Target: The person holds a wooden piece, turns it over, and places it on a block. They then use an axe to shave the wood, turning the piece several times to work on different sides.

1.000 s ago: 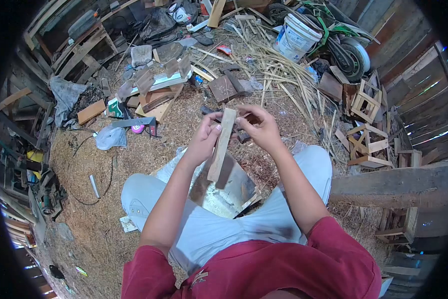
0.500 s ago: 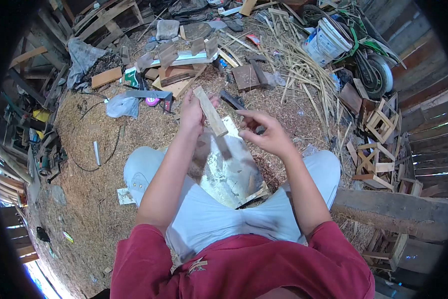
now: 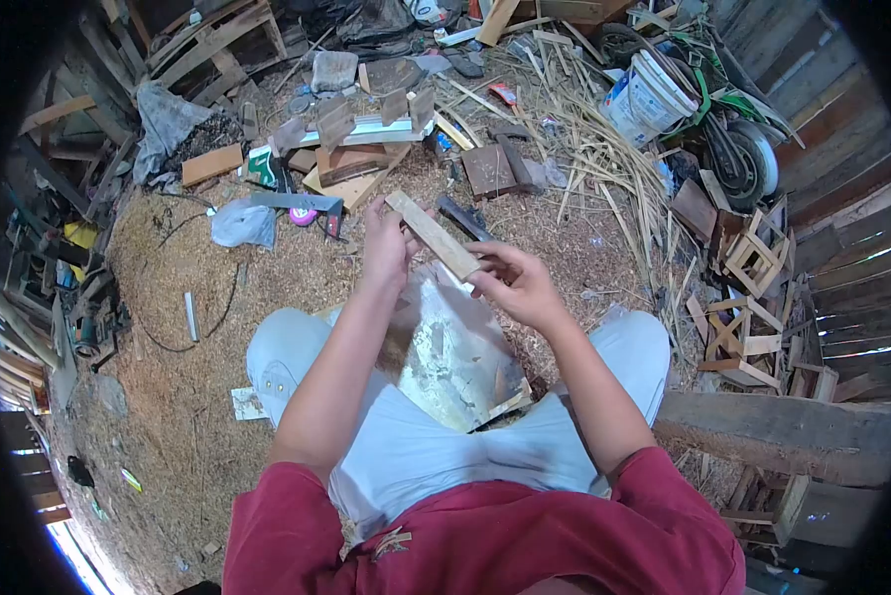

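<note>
A short, pale wooden strip slants between my two hands, above a paint-stained board lying between my knees. My left hand is closed on the strip's upper left end. The fingers of my right hand pinch its lower right end. Just beyond the strip, a dark narrow tool or bar lies on the sawdust.
Ahead lie a metal square, a pink tape measure, a plastic bag and wood blocks. A white bucket and a wheel stand at the upper right, near small wooden frames. A thick beam lies at right.
My right hand has moved left and taken hold of the strip's near end. The strip has turned flatter, its near end shifting right.
</note>
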`<state>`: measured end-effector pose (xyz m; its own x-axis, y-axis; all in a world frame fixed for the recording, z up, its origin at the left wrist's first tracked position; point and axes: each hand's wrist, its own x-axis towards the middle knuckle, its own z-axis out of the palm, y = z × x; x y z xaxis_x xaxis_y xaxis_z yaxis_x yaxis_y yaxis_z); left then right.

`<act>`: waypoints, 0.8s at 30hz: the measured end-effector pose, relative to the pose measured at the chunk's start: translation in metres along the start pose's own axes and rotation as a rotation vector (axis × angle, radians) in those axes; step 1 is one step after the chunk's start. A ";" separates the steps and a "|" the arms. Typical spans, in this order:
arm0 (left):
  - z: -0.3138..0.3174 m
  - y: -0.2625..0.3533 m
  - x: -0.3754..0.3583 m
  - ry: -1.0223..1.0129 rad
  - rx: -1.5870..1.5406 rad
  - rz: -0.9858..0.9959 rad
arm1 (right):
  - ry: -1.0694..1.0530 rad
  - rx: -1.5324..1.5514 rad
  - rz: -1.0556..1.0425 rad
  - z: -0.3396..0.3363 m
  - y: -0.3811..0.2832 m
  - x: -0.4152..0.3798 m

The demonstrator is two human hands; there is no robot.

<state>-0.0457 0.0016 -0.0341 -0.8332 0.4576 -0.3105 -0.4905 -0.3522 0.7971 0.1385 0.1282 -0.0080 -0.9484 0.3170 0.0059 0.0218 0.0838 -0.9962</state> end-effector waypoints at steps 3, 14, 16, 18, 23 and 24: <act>0.002 0.008 -0.001 0.019 0.004 0.033 | 0.121 0.229 0.023 -0.014 -0.006 0.006; 0.020 0.008 -0.023 -0.307 0.126 0.287 | 0.402 0.319 -0.003 -0.065 0.006 0.020; 0.017 0.003 -0.019 -0.311 0.143 0.304 | 0.419 0.295 -0.043 -0.064 0.002 0.020; 0.015 -0.002 -0.014 -0.279 0.190 0.340 | 0.443 0.254 -0.098 -0.060 -0.001 0.020; 0.005 -0.003 -0.007 -0.213 0.343 0.304 | 0.400 0.190 -0.036 -0.078 0.020 0.022; 0.006 -0.002 -0.010 -0.209 0.389 0.302 | 0.403 0.175 -0.034 -0.077 0.021 0.022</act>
<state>-0.0344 0.0025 -0.0298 -0.8342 0.5499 0.0404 -0.0728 -0.1824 0.9805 0.1423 0.2101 -0.0217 -0.7477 0.6629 0.0378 -0.0945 -0.0499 -0.9943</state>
